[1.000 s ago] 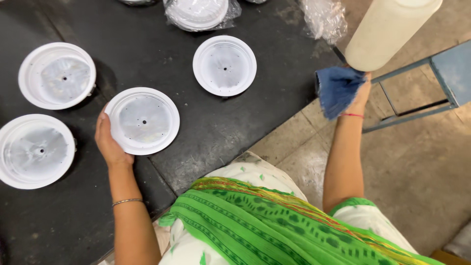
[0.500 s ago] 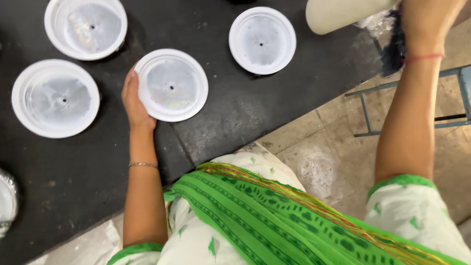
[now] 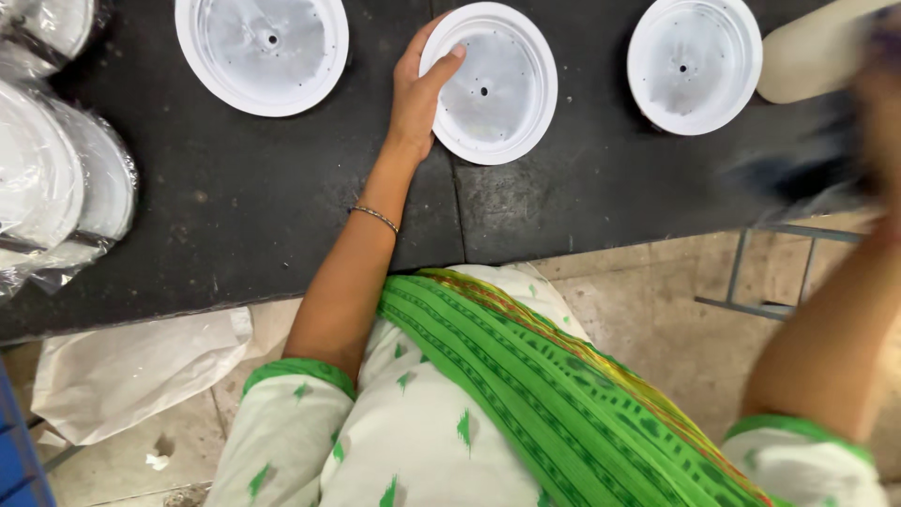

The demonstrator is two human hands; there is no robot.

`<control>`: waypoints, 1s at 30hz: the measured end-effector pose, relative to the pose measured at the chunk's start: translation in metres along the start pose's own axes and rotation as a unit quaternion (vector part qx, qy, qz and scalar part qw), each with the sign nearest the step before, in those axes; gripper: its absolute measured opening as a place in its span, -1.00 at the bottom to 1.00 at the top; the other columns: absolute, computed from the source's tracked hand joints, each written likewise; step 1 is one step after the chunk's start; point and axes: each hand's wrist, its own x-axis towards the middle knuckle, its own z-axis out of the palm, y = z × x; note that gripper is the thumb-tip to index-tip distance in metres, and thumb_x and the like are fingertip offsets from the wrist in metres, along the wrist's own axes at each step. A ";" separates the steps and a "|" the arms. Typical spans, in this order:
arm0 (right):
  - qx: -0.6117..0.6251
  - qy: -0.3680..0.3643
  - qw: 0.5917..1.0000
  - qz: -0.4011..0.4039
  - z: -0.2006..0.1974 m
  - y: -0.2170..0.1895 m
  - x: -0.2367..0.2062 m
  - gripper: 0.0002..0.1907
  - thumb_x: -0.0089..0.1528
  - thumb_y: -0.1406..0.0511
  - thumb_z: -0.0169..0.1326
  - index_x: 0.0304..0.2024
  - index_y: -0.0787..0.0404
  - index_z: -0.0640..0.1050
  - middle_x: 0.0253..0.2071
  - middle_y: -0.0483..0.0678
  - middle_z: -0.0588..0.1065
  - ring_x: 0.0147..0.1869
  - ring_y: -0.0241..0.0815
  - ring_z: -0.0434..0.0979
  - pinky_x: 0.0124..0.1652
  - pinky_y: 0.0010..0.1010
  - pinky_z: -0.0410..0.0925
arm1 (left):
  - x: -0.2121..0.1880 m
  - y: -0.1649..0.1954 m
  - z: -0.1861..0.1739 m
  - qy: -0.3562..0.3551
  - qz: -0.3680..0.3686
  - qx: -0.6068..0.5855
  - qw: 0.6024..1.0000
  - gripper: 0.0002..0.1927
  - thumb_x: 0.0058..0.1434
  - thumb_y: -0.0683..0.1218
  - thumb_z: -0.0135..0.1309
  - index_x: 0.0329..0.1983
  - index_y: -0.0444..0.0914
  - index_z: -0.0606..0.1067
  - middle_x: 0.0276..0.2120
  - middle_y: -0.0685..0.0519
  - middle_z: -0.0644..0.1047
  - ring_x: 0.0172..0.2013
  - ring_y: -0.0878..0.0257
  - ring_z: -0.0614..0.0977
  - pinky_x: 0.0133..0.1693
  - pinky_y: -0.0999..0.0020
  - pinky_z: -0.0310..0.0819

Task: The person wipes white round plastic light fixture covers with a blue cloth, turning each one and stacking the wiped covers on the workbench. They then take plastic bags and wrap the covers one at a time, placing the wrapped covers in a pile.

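Left hand [image 3: 414, 98] has a loose open grip on the near-left rim of the middle white disc [image 3: 490, 83] flat on the bench [image 3: 282, 207]; right hand's [image 3: 878, 103] grip too blurred to tell, so that cream bottle [image 3: 812, 58] could bump the neighbouring disc [image 3: 693, 64].

A small factory or workshop is showing here: identical white plastic discs [image 3: 262, 52] are lying in a row on a dark, worn workbench [image 3: 282, 216], more are sitting stacked in plastic wrap [image 3: 56, 188], and a bare concrete floor [image 3: 648, 319] is running underneath.
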 end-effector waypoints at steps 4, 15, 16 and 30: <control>0.174 -0.021 0.975 -0.139 0.088 -0.080 -0.049 -0.71 0.27 0.40 0.27 0.06 0.25 0.63 0.06 0.14 0.58 0.13 0.10 0.61 0.14 -0.22 0.40 | 0.000 -0.005 -0.001 -0.018 -0.005 -0.016 1.000 -0.50 0.38 -0.13 0.13 0.36 -0.34 0.37 0.17 -0.06 0.55 0.20 0.21 0.56 0.27 0.28 0.42; 0.146 0.073 0.985 -0.057 0.191 -0.134 -0.096 -0.36 0.13 0.64 0.10 0.28 0.23 0.51 0.21 0.22 0.42 0.23 0.24 0.48 0.18 -0.16 0.36 | -0.001 -0.033 0.004 0.024 0.020 -0.066 0.997 -0.49 0.54 0.04 -0.02 0.39 -0.39 0.37 0.19 -0.04 0.55 0.19 0.27 0.53 0.27 0.39 0.35; 0.145 0.072 0.985 -0.056 0.191 -0.137 -0.098 -0.36 0.14 0.64 0.09 0.28 0.23 0.51 0.20 0.22 0.42 0.23 0.24 0.48 0.18 -0.16 0.36 | -0.001 -0.033 0.005 0.031 0.028 -0.065 0.997 -0.50 0.55 0.03 -0.03 0.38 -0.40 0.38 0.19 -0.04 0.55 0.19 0.28 0.53 0.27 0.39 0.35; 0.124 0.084 0.988 -0.033 0.190 -0.144 -0.090 -0.40 0.13 0.65 0.05 0.22 0.24 0.56 0.13 0.19 0.45 0.20 0.23 0.50 0.16 -0.16 0.36 | -0.002 -0.027 0.011 0.014 0.034 -0.032 0.999 -0.56 0.56 0.01 -0.04 0.29 -0.43 0.46 0.08 0.01 0.59 0.09 0.35 0.53 0.20 0.42 0.39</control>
